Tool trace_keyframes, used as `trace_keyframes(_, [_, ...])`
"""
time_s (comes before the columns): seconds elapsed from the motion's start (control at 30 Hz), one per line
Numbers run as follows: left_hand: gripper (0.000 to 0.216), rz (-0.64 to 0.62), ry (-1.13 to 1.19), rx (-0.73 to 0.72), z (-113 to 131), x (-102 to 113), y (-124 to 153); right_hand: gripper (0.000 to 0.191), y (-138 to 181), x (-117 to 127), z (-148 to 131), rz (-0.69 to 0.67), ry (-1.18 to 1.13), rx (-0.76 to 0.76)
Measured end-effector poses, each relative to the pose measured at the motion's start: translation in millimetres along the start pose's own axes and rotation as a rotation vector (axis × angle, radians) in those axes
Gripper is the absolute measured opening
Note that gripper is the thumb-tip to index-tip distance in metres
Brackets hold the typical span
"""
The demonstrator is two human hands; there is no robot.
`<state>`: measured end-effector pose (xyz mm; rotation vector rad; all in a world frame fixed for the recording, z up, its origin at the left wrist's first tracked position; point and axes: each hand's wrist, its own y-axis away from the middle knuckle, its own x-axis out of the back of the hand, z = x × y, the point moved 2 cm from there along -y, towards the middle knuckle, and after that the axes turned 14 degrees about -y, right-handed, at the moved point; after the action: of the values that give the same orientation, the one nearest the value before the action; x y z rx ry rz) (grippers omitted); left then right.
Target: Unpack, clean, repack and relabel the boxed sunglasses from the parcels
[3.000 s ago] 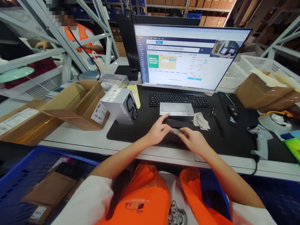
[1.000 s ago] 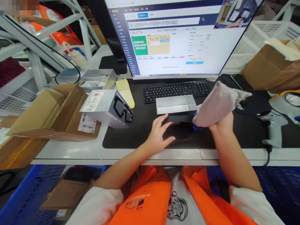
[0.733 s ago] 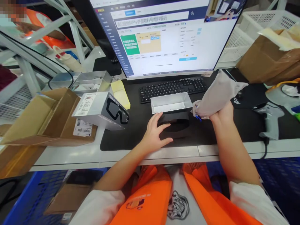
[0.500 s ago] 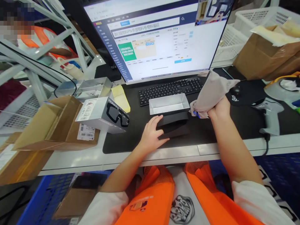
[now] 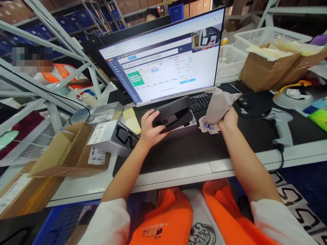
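Observation:
My left hand point(image 5: 151, 128) grips the left end of a long black case point(image 5: 173, 114), thumb below and fingers over its edge. The case is tilted above a small open box point(image 5: 182, 131) and hides most of it. My right hand point(image 5: 229, 119) is closed round a grey fabric pouch point(image 5: 217, 107) with a blue cord at its lower left end. Whether the pouch holds anything is hidden. To the left of my left hand, a silver-grey carton point(image 5: 111, 137) printed with black glasses rests tilted against an open cardboard box point(image 5: 74, 148).
A monitor point(image 5: 163, 68) stands behind a black keyboard point(image 5: 200, 102). On the right are a barcode scanner point(image 5: 281, 126), a mouse point(image 5: 242, 101), a tape roll point(image 5: 292, 97) and brown cartons point(image 5: 268, 68). A yellow pad point(image 5: 132, 120) lies left. Another person point(image 5: 63, 73) sits beyond the metal frame.
My left hand has taken hold of the black case and lifted it from the mat to above the small box. The pouch stays in my right hand. My view has tilted up.

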<state>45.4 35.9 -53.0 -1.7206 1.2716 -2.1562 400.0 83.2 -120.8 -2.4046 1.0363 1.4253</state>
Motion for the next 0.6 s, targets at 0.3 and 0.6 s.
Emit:
trace_keyframes(0.3, [0.04,-0.14,0.247,-0.016,17,-15,-36,0.01,-1,2,1,-0.052,0.014,0.04])
trace_keyframes(0.6, [0.037,-0.35,0.368,0.147,-9,-8,-51,0.027,5,-1,2,-0.108,0.042,0.114])
